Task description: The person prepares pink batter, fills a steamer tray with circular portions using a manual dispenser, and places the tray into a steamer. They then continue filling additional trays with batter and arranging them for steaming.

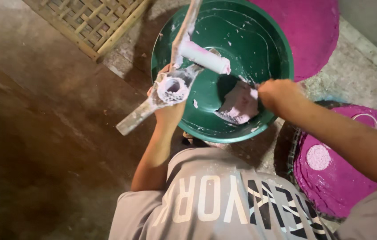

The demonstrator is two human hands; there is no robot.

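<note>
Fingers of the left hand (169, 106) wrap the paint roller (197, 57) handle, holding it over the green basin (268, 40); the right hand (277, 94) pinches a scraper in pink paint (241, 106).

- The green basin (259, 49) in front of you looks like smooth, glossy plastic, flecked with dried pale paint.
- Above its near-left rim, your left hand (167, 109) grips a roller (204, 58) with a fuzzy, paint-soaked sleeve and a crusted, rough handle.
- Left of the basin, the floor (32, 146) looks matt, rough concrete.
- Beyond its left rim lies a dull wooden lattice (92, 22).
</note>
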